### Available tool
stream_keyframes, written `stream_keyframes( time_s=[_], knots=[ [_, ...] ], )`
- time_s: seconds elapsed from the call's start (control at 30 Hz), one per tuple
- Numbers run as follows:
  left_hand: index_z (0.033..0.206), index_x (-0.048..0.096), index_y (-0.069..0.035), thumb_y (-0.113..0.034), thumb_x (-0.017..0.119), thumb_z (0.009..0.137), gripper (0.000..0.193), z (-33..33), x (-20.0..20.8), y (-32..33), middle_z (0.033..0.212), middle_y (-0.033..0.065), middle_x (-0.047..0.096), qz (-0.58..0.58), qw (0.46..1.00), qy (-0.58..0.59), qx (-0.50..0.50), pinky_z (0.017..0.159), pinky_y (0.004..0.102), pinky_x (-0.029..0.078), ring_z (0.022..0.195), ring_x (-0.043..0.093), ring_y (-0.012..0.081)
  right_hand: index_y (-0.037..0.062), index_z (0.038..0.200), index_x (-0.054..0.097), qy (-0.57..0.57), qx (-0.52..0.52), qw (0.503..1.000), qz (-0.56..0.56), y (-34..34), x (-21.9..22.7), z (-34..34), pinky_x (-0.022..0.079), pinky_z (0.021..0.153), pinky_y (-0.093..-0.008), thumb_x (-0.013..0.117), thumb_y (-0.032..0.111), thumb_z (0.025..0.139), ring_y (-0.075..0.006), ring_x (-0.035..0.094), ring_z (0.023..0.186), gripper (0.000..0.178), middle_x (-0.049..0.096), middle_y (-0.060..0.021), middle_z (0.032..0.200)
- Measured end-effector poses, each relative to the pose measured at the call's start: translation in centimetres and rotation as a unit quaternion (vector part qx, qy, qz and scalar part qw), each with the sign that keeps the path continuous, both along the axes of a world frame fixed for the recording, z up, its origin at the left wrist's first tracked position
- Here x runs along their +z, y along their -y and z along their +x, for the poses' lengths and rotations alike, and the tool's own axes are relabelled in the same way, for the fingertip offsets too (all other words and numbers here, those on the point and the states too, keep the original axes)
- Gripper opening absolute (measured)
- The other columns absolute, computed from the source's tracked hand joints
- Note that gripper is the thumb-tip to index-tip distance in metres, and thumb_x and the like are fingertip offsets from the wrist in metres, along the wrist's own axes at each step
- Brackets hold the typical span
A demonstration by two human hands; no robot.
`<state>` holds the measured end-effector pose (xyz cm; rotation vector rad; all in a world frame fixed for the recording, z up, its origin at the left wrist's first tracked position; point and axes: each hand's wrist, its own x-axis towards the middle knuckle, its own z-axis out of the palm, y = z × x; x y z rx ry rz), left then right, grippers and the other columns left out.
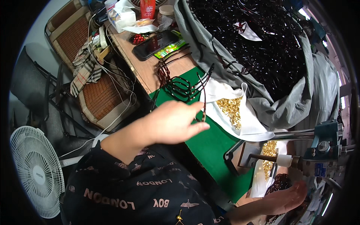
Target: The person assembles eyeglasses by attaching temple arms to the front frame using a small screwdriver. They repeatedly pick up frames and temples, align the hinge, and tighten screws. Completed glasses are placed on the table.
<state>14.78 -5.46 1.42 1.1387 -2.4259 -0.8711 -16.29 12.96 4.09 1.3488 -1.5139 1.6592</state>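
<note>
My left hand (pixel 170 122) is above the green mat (pixel 210 150), its thumb and fingers closing around a dark tortoiseshell eyeglass frame (pixel 204 115); the hand hides part of the frame. Just beyond it, several similar eyeglass frames (pixel 180 87) lie in a group with their temples sticking up. At the lower right my right hand (pixel 287 198) has its fingers stretched out beside a pile of brown frame pieces (pixel 279 182). Nothing shows in that hand.
A white bag (pixel 255 125) holds small gold parts (pixel 230 110). More gold pieces (pixel 269 159) lie by a teal machine (pixel 322 144). A grey cloth sack (pixel 189 33) holds many dark shiny pieces (pixel 258 48). A phone (pixel 155 45) rests at the back; a white fan (pixel 37 172) stands left.
</note>
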Motion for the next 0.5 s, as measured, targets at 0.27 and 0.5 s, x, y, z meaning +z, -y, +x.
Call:
stream_keyframes(
  time_s=[0.27, 0.5],
  knots=[
    [0.086, 0.060, -0.004, -0.018, 0.071, 0.065, 0.028, -2.5, -2.0, 7.9, 0.092, 0.0121, 0.053, -0.270, 0.963, 0.015, 0.019, 0.085, 0.0407, 0.039, 0.093, 0.050, 0.0316, -0.0024, 0.111, 0.051, 0.082, -0.017, 0.996, 0.023, -2.6, -0.5, 0.6, 0.037, 0.091, -0.0311, 0.042, 0.004, 0.091, -0.0203, 0.050, 0.098, 0.023, 0.056, -0.0129, 0.104],
    [0.077, 0.057, 0.001, -0.001, 0.049, 0.070, 0.012, -8.3, -1.1, 16.9, 0.107, 0.0147, 0.059, -0.316, 0.940, -0.127, -0.014, 0.092, 0.0375, 0.042, 0.104, 0.052, 0.0301, -0.0007, 0.102, 0.058, 0.052, 0.276, 0.857, 0.432, 6.5, -3.0, 7.0, 0.046, 0.080, -0.0321, 0.060, 0.000, 0.079, -0.0260, 0.058, 0.086, 0.024, 0.058, -0.0142, 0.095]
  ],
)
